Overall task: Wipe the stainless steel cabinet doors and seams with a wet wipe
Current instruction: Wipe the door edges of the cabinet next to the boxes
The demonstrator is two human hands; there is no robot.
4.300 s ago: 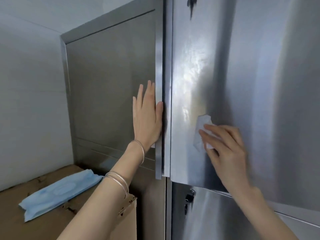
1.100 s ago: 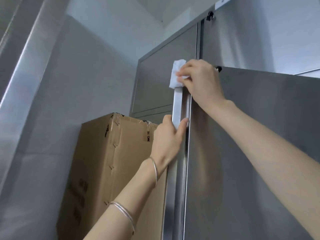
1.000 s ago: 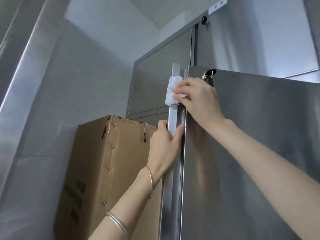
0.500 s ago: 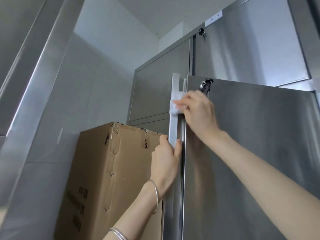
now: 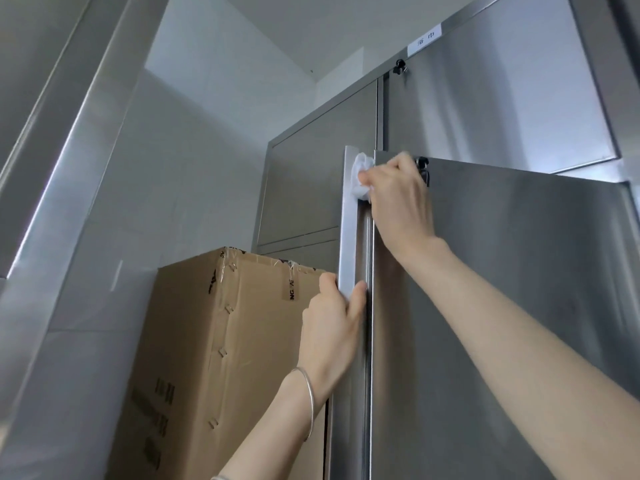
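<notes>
Far left: cardboard box point(image 5: 225, 358), at 9 o'clock of the left hand point(image 5: 332, 327), not in play. The left hand is curled round the door edge point(image 5: 348, 220); rigid steel, probably slick, a good brace. At the top of that edge the wet wipe point(image 5: 360, 180) sits bunched, at 10 o'clock of the right hand point(image 5: 398, 202), which pinches it onto the metal. It looks soft, light and limp, so keep it wadded under the fingertips. The cabinet door point(image 5: 502, 306) is at 3 o'clock.
</notes>
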